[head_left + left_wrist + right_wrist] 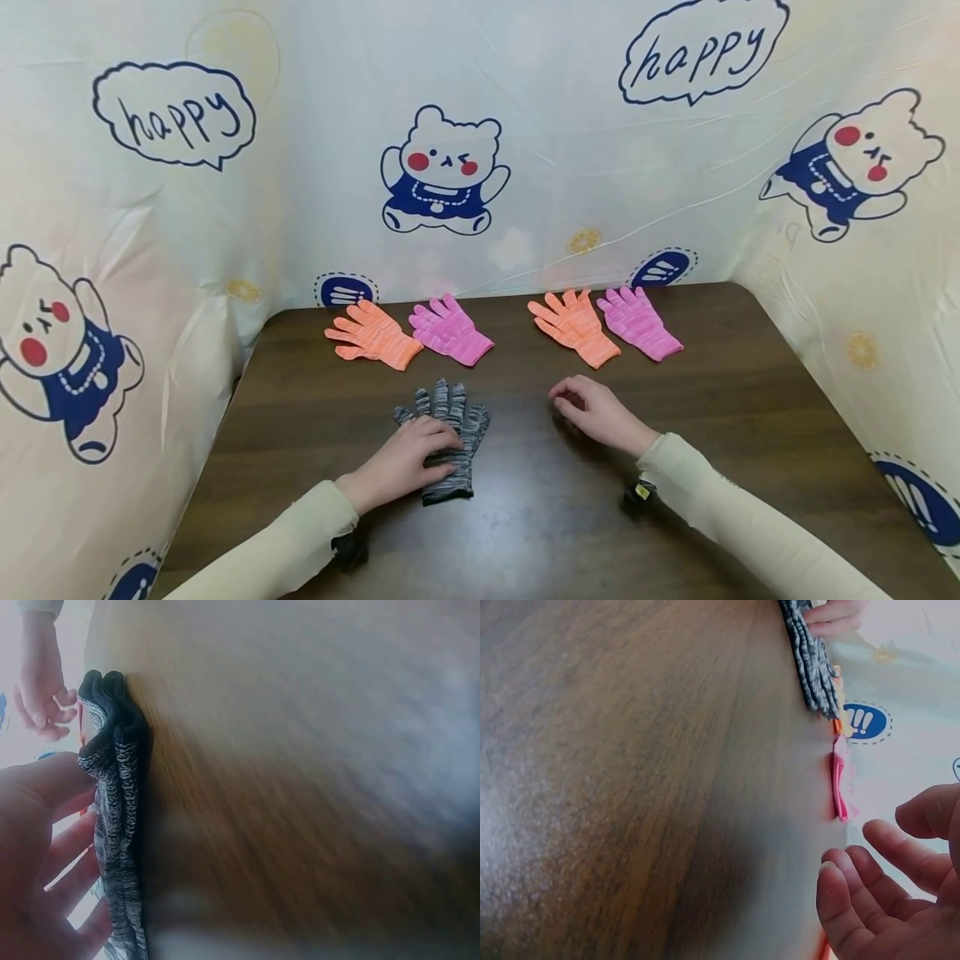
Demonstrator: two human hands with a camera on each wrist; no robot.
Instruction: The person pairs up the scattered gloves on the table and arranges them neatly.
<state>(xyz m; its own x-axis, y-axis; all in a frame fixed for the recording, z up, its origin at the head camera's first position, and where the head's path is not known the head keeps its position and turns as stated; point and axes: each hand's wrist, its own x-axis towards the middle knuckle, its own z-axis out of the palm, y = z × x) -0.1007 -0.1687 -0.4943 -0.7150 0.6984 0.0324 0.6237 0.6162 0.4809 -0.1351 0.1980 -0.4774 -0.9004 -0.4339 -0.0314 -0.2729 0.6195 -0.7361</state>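
A grey-and-black knit glove point(467, 429) lies on the table, fingers pointing to the back and dark cuff to the front. My left hand point(408, 458) rests on top, fingers lightly bent across its palm area. In the left wrist view, the thumb point(52, 776) touches the knit near the cuff point(112, 697), where two thick layers show one over the other. To the right, my right hand point(600, 412) hovers just over the table, its fingers loosely curled around nothing. The right wrist view shows its relaxed fingers point(840, 900) apart from any glove.
Along the table's back edge lie an orange glove point(375, 336) and a pink glove point(452, 331) at left, then another orange glove point(576, 327) and pink glove point(641, 323) at right. A printed cloth point(315, 192) hangs behind and beside the brown table point(540, 517).
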